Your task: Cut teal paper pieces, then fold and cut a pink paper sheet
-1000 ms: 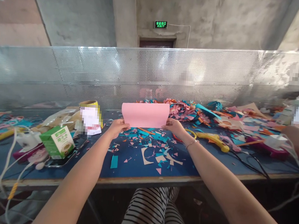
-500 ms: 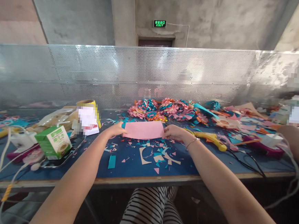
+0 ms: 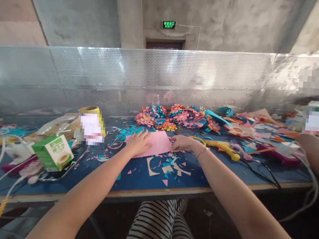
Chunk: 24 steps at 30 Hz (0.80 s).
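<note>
A sheet of pink paper [image 3: 160, 141] lies on the blue table top in front of me, among small cut scraps. My left hand [image 3: 140, 143] rests flat over its left part with the fingers spread. At the sheet's right edge, my right hand [image 3: 180, 143] pinches the paper between thumb and fingers. Pale and teal paper offcuts [image 3: 168, 168] lie just below the sheet. Behind it sits a heap of pink, teal and orange paper flowers [image 3: 173, 117].
A yellow glue gun [image 3: 225, 148] with a black cord lies right of my right hand. To the left stand a green drink carton [image 3: 54, 152] and a yellow-edged roll [image 3: 91, 119]. A perforated metal screen [image 3: 96, 77] runs behind the table. Another person's hand [image 3: 311, 141] is at far right.
My left hand has gone from gripping the sheet's left edge to lying flat on it. The pink paper has been lowered and tilted slightly. My right hand stays at its right edge.
</note>
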Tool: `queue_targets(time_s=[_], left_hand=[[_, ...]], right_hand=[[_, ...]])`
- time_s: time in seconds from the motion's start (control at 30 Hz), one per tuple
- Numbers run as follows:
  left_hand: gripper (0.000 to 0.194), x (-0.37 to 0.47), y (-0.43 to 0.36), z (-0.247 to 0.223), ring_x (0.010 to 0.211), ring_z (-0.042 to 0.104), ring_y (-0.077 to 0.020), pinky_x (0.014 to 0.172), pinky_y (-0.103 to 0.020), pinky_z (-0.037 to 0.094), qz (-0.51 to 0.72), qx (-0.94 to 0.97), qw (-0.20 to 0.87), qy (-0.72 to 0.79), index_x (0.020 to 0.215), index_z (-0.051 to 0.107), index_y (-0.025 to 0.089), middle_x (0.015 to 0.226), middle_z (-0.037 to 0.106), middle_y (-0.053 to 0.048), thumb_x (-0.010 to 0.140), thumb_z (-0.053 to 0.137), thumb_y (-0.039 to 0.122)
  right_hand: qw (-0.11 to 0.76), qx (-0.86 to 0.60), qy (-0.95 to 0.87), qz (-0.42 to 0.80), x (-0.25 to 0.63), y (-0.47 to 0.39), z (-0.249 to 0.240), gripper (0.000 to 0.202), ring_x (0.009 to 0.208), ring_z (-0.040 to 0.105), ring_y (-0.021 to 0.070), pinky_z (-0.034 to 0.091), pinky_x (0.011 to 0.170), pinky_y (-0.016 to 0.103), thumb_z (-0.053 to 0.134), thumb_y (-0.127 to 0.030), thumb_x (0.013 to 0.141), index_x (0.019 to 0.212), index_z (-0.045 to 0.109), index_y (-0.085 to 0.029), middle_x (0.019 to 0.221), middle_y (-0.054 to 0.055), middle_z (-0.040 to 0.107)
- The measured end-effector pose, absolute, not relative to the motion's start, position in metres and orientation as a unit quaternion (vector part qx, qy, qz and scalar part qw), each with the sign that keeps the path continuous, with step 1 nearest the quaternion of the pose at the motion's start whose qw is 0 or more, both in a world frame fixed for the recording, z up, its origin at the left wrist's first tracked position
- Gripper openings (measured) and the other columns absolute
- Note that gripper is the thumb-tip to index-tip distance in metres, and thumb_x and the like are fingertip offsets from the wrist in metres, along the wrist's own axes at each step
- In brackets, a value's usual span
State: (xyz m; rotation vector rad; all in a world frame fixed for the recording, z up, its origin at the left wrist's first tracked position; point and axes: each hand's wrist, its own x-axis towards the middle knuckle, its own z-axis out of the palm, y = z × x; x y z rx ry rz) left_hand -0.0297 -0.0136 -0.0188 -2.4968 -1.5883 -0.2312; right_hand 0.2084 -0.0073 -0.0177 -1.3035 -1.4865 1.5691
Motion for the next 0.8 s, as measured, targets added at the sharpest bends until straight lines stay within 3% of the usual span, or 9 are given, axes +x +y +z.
queue_targets(time_s=[0.4,0.53,0.6,0.67,0.73,0.8], left_hand=[[0.061,-0.032,-0.008,-0.030,0.136,0.017,-0.0295,0.107,-0.050,0.011,-0.059,-0.841,0.023,-0.537,0.140,0.027,0.030,0.148,0.027,-0.003,0.084,0.030,0.054],[0.059,-0.031,-0.008,-0.029,0.137,0.017,-0.0289,0.107,-0.052,0.010,-0.042,-0.842,-0.002,-0.537,0.140,0.027,0.030,0.149,0.024,-0.002,0.085,0.027,0.053],[0.058,-0.029,-0.012,-0.025,0.136,0.017,-0.0290,0.107,-0.053,0.010,-0.033,-0.843,-0.005,-0.538,0.139,0.029,0.030,0.149,0.024,-0.002,0.085,0.028,0.050],[0.055,-0.027,-0.017,-0.020,0.135,0.021,-0.0300,0.106,-0.054,0.013,-0.028,-0.844,-0.003,-0.535,0.137,0.033,0.030,0.147,0.028,-0.003,0.085,0.029,0.048],[0.053,-0.026,-0.020,-0.018,0.132,0.028,-0.0311,0.104,-0.055,0.018,-0.036,-0.849,0.003,-0.527,0.134,0.039,0.030,0.144,0.035,-0.004,0.085,0.029,0.049],[0.054,-0.027,-0.020,-0.019,0.129,0.032,-0.0311,0.104,-0.053,0.020,-0.051,-0.853,0.012,-0.520,0.131,0.042,0.029,0.141,0.039,-0.005,0.085,0.029,0.052]], right_hand=[[0.301,-0.485,-0.589,0.573,0.208,-0.006,-0.020,0.057,0.063,0.066,0.0179,0.056,0.063,0.027,0.073,0.000,0.040,0.093,0.059,-0.016,0.067,-0.001,0.063],[0.264,-0.502,-0.632,0.528,0.211,-0.006,-0.020,0.052,0.061,0.065,0.0184,0.053,0.060,0.027,0.072,-0.012,0.053,0.103,0.057,-0.014,0.063,0.001,0.065],[0.253,-0.535,-0.692,0.414,0.211,-0.005,-0.017,0.037,0.063,0.065,0.0202,0.051,0.060,0.028,0.068,-0.027,0.065,0.099,0.060,-0.014,0.062,0.005,0.065],[0.271,-0.573,-0.740,0.225,0.207,-0.002,-0.014,0.028,0.075,0.065,0.0236,0.049,0.068,0.030,0.059,-0.034,0.075,0.093,0.062,-0.013,0.070,0.010,0.067],[0.293,-0.564,-0.770,0.058,0.196,0.002,-0.010,0.024,0.094,0.062,0.0254,0.045,0.082,0.032,0.051,-0.026,0.081,0.097,0.063,-0.012,0.091,0.014,0.067],[0.275,-0.485,-0.830,-0.015,0.179,0.005,-0.007,0.029,0.109,0.055,0.0229,0.040,0.092,0.031,0.042,-0.015,0.084,0.106,0.060,-0.012,0.111,0.014,0.062]])
